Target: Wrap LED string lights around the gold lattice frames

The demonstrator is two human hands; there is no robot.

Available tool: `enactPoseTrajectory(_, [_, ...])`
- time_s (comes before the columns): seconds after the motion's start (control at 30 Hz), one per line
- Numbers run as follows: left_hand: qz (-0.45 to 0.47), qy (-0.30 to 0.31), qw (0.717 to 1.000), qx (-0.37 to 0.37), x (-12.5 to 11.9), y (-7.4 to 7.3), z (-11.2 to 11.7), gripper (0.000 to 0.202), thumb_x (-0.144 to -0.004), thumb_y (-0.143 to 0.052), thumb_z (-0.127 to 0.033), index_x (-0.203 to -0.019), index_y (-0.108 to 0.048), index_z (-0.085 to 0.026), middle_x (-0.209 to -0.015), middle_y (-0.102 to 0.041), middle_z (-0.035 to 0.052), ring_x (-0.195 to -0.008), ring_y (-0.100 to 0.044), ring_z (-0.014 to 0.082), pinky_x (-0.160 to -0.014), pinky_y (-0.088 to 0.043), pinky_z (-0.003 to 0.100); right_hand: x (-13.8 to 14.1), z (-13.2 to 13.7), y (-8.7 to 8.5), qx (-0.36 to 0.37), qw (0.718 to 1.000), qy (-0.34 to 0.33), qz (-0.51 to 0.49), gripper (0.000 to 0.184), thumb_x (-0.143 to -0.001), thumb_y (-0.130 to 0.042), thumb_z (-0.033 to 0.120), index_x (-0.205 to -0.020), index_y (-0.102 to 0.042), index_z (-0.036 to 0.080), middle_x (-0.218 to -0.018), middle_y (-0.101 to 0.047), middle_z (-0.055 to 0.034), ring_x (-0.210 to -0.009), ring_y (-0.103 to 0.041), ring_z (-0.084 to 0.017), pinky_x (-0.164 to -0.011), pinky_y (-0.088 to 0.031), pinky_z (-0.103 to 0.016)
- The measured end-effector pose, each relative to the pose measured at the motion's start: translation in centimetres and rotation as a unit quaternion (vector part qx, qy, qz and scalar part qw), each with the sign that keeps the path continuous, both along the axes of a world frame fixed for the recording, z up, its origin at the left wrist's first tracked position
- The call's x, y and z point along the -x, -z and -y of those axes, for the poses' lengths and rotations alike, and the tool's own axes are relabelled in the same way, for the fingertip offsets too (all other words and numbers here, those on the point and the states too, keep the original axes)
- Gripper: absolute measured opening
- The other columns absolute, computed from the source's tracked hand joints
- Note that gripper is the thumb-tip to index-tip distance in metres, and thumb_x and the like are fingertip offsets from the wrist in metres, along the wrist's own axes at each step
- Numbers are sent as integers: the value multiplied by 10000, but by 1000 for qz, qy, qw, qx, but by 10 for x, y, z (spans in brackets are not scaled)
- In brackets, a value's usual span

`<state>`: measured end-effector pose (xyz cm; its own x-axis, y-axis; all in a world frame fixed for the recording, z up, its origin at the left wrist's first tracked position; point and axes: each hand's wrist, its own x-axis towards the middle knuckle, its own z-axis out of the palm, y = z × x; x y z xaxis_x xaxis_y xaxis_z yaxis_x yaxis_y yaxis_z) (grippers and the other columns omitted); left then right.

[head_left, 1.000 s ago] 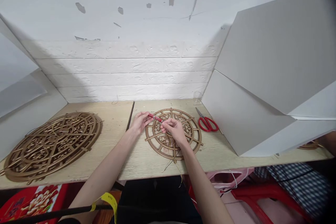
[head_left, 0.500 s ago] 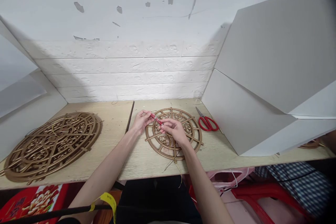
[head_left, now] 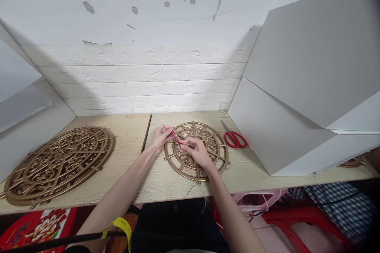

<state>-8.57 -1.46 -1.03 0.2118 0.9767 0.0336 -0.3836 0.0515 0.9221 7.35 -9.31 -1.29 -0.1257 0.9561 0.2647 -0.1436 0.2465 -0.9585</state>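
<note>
My left hand point(head_left: 160, 136) and my right hand point(head_left: 194, 151) meet over a round gold openwork panel point(head_left: 218, 146) lying flat on the wooden bench. Both pinch a small red piece point(head_left: 175, 136) between their fingertips, the left at its upper end, the right at its lower end. Thin cords point(head_left: 196, 185) trail from under my right hand over the bench's front edge. The panel's middle is hidden by my right hand.
A stack of larger gold openwork panels point(head_left: 59, 162) lies on the left of the bench point(head_left: 124, 174). Red-handled scissors point(head_left: 234, 138) rest right of the small panel. A grey cardboard box point(head_left: 297, 99) fills the right side. Red stools point(head_left: 297, 221) stand below.
The red piece has turned from nearly level to steeper and shifted slightly left, and my hands have drawn closer together.
</note>
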Motion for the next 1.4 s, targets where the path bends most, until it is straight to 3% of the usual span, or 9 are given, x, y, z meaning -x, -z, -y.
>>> enactPoseTrajectory(0.43, [20,-1,999,41,4,-4,-2,223,-670,-738,-191,-681,-524,-131,-717,-659,63,-673,-649,151,-657,-538,299,0,1,-3,-20,998,35,39,243,-738,-688,368,-918,-669,206,-738,-687,-25,-647,-640,-180,-677,-535,-336])
enactPoseTrajectory(0.57, [27,11,998,53,6,-6,0,201,-691,-713,-170,-693,-515,-135,-745,-676,77,-697,-664,163,-687,-539,311,-9,9,-8,-61,984,164,44,264,-784,-644,386,-969,-660,197,-814,-698,-51,-696,-647,-193,-692,-531,-338])
enactPoseTrajectory(0.7, [25,21,998,47,6,-7,2,199,-694,-709,-172,-699,-514,-137,-726,-672,71,-674,-660,161,-681,-540,316,-34,42,-13,-90,936,321,112,267,-860,-549,392,-1008,-639,189,-920,-701,-83,-847,-654,-225,-747,-525,-353])
enactPoseTrajectory(0.77, [25,20,998,48,6,-7,3,203,-691,-713,-167,-695,-512,-139,-717,-667,65,-668,-657,158,-684,-540,318,-49,68,-13,-100,905,354,213,259,-874,-531,374,-1011,-646,187,-937,-699,-92,-823,-653,-228,-744,-522,-361])
enactPoseTrajectory(0.83, [23,21,998,48,5,-8,3,208,-688,-715,-163,-688,-509,-138,-715,-664,63,-665,-653,154,-682,-539,317,-62,96,-11,-138,872,329,336,219,-880,-523,341,-972,-664,201,-943,-695,-91,-816,-645,-232,-749,-521,-374])
enactPoseTrajectory(0.93, [19,25,998,46,4,-10,4,215,-681,-720,-160,-676,-506,-135,-720,-663,65,-676,-654,158,-673,-540,315,-66,134,-5,-192,837,229,459,227,-884,-510,252,-1070,-642,249,-1032,-670,-90,-971,-607,-253,-814,-519,-410])
enactPoseTrajectory(1.1, [8,27,999,44,2,-10,3,189,-684,-716,-163,-680,-530,-126,-725,-659,68,-682,-649,160,-665,-540,314,-39,162,14,-228,782,172,554,370,-860,-527,175,-1213,-567,278,-1314,-518,-106,-1198,-476,-291,-888,-493,-480])
enactPoseTrajectory(1.23, [10,35,999,37,3,-9,4,197,-692,-709,-175,-675,-518,-132,-727,-664,70,-685,-651,162,-668,-536,314,-25,157,21,-228,782,162,558,397,-867,-468,81,-1210,-564,255,-1274,-530,-118,-1129,-511,-269,-864,-495,-457])
enactPoseTrajectory(1.4, [2,31,999,41,4,-9,4,205,-689,-712,-183,-685,-512,-137,-754,-673,74,-716,-656,167,-694,-535,326,-32,150,8,-220,810,112,532,366,-882,-452,97,-1188,-576,255,-1200,-560,-110,-1082,-527,-247,-853,-511,-422])
